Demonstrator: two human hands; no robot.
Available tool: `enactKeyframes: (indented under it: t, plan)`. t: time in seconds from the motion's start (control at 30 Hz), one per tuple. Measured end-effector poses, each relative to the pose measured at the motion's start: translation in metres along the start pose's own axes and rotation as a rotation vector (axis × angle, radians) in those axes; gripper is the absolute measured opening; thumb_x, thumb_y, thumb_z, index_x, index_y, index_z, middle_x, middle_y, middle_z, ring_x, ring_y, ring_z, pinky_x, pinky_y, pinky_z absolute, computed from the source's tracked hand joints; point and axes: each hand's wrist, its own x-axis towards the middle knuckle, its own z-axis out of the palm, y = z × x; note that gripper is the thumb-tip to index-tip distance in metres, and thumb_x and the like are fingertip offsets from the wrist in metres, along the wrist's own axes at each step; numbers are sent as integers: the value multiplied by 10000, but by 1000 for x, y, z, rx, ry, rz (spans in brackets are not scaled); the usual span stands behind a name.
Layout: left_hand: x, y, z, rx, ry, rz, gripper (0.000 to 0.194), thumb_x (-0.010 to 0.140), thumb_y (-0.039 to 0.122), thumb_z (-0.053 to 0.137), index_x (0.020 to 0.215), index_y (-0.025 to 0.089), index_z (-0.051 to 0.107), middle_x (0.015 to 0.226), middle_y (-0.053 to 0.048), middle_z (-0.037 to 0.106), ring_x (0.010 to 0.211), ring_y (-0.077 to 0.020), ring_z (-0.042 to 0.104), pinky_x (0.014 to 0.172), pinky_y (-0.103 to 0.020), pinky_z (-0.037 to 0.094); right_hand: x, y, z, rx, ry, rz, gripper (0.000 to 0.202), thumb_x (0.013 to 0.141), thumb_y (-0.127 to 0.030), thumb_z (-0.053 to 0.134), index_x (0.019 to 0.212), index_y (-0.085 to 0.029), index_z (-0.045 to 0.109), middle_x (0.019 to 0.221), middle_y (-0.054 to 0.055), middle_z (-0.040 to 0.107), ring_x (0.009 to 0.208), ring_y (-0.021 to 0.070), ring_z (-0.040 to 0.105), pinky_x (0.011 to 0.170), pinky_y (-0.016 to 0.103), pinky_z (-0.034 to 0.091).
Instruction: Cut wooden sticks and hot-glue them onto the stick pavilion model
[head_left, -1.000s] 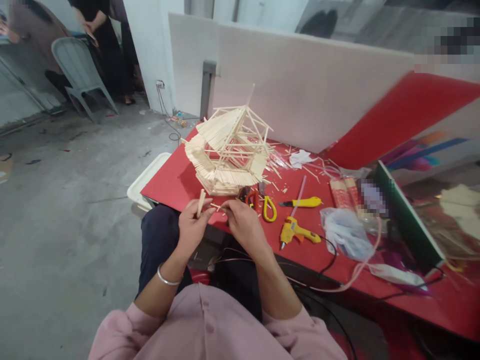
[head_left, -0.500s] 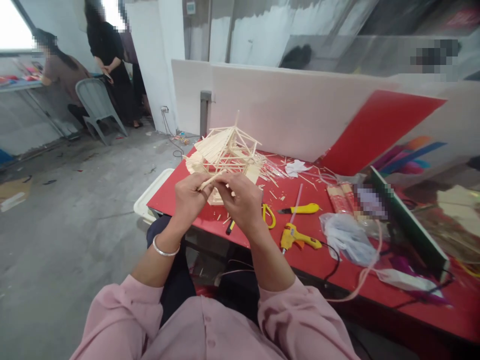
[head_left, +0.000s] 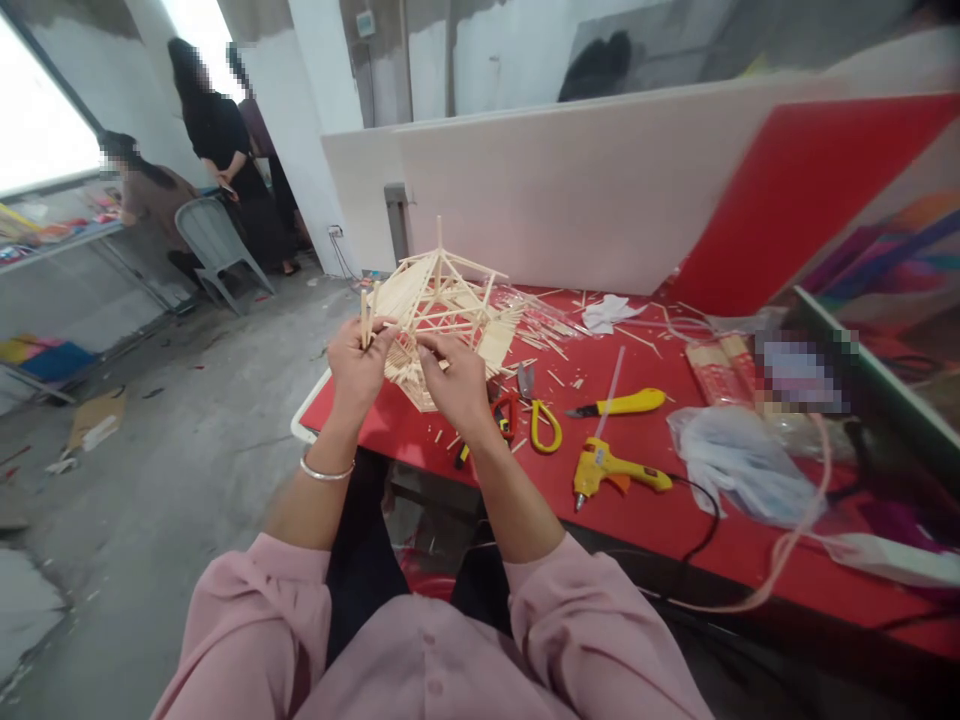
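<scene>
My left hand [head_left: 357, 368] is closed round a few thin wooden sticks [head_left: 365, 318], which stand nearly upright out of the fist. Beside it my right hand [head_left: 459, 382] has its thumb and fingertips pinched together. Whatever may be between those fingertips is too small to make out. Just beyond both hands stands a model pavilion [head_left: 439, 280] of pale sticks, with a pointed roof frame partly covered on its left side. My hands hide some of its lower front.
On the red table [head_left: 540, 540] lie a yellow glue gun [head_left: 615, 468], a yellow utility knife [head_left: 634, 402], yellow-handled scissors [head_left: 546, 428] and red-handled pliers [head_left: 506, 415]. A plastic bag [head_left: 739, 465] sits farther right. Loose sticks are scattered behind. Other people are at the far left.
The hands have drawn slightly apart. The sticks, which lay slanted between both hands, now stand upright in my left hand. The camera view has shifted, revealing the pliers.
</scene>
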Motion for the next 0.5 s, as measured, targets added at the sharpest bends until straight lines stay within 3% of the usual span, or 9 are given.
enactKeyframes:
  t: [0.3,0.4,0.5]
  plan:
    - [4,-3,3,91,-12,79,46,793,254,722,819,235,755,807,-1,680,785,-150,620,759,-252,463,0,13,0,53,-4,-6,269,899,-218,520,1071,-195,726,1067,75,744,989,181,668,907,329,517]
    - [3,3,0,124,-4,91,48,805,261,715,816,228,748,810,-3,683,776,-145,624,749,-251,468,0,7,-4,61,-9,-4,259,906,-217,519,1058,-200,728,1083,75,743,1016,185,664,928,341,512]
    - [-15,13,-10,147,-13,91,60,805,287,721,804,228,731,796,3,690,732,-139,619,723,-254,480,-11,-10,-13,95,-30,16,252,930,-271,527,1088,-236,721,1107,56,737,1003,180,662,923,342,515]
